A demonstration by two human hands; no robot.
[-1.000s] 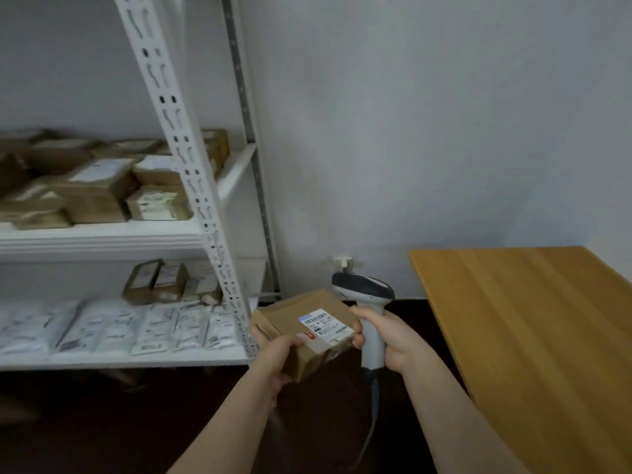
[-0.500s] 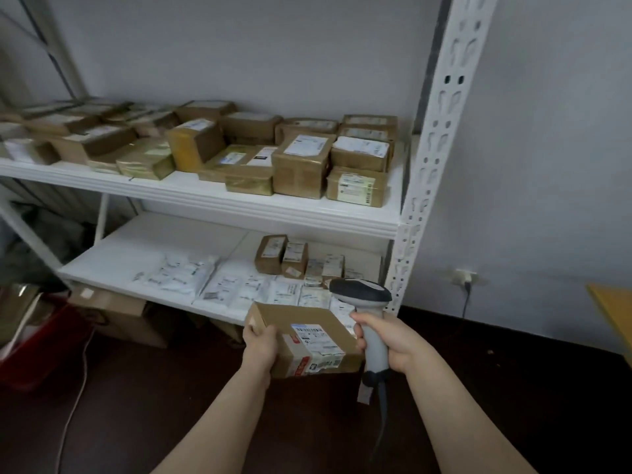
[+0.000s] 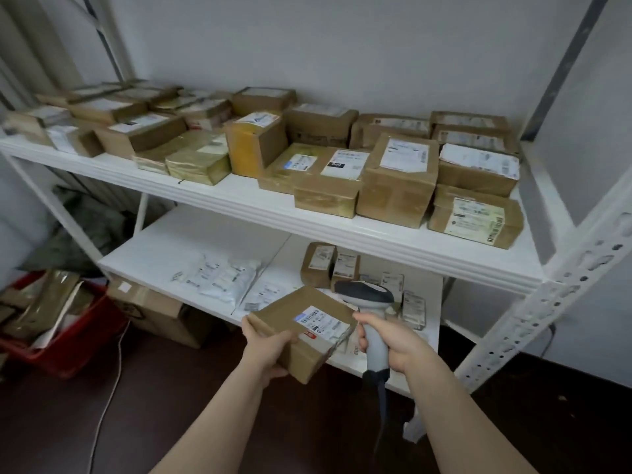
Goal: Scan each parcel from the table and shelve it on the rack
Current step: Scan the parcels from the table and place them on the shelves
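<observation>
The parcel [image 3: 301, 333] rides in our left hand [image 3: 270, 350], label [image 3: 321, 321] up, in the air just off the front edge of the rack's lower shelf [image 3: 191, 241], towards its right end. That hand's fingers and thumb curl round the parcel's near-left corner in a firm grip. Just beside the parcel's right edge is the scanner [image 3: 366, 295], its head over the far corner. Our right hand [image 3: 396, 343] wraps its handle fully. A second ago we faced the rack's end post with the worktop at our right. Since then we have turned to the rack's open front, the worktop has left view, and parcel and scanner have come along in the same grips. We judge the scan done or nearly so, with shelving next. The upper shelf [image 3: 307, 227] is crowded with boxes [image 3: 400, 179] up to its front edge at the right, while the lower shelf shows bare board towards its left end.
</observation>
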